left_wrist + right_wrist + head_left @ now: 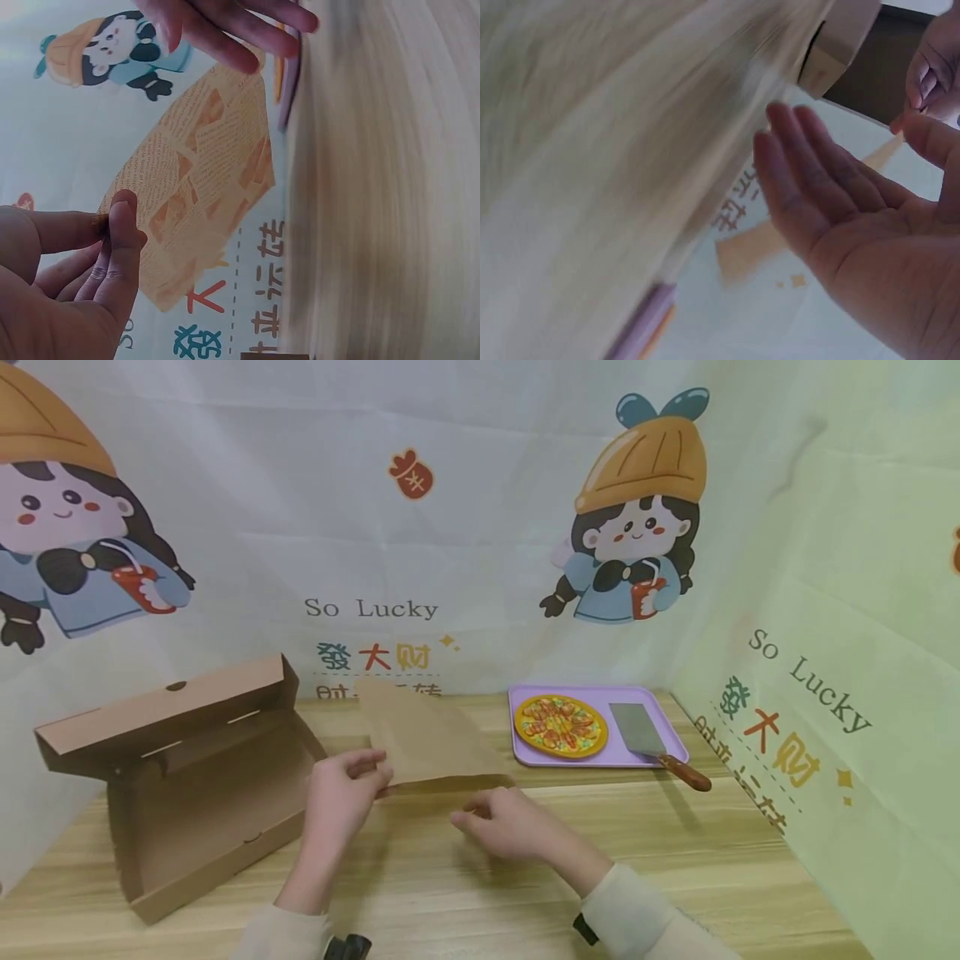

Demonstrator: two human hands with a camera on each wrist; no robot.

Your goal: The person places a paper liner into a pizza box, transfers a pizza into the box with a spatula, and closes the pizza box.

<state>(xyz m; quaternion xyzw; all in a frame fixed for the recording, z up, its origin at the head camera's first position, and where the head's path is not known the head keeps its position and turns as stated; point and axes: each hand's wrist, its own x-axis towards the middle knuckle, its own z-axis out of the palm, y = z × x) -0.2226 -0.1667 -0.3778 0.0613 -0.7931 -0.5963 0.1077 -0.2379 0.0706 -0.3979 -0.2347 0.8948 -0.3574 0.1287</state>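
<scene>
My left hand point(347, 793) pinches one corner of a sheet of brown wrapping paper point(431, 735), lifted above the wooden table. The left wrist view shows newspaper-style print on the paper point(202, 172), with thumb and fingers closed on its edge. Close to another corner is my right hand point(506, 822); its fingers point(810, 169) are extended and relaxed, and it grips nothing. In the left wrist view, the right hand point(225, 30) overlaps the paper's upper end, and I cannot tell whether they touch.
An open cardboard box point(210, 810) stands at left, lid raised. At the back right, a purple tray point(555, 762) carries a toy pizza point(561, 727) and a spatula point(637, 728), whose wooden handle overhangs the tray. A printed cloth point(480, 527) hangs behind the table point(420, 893).
</scene>
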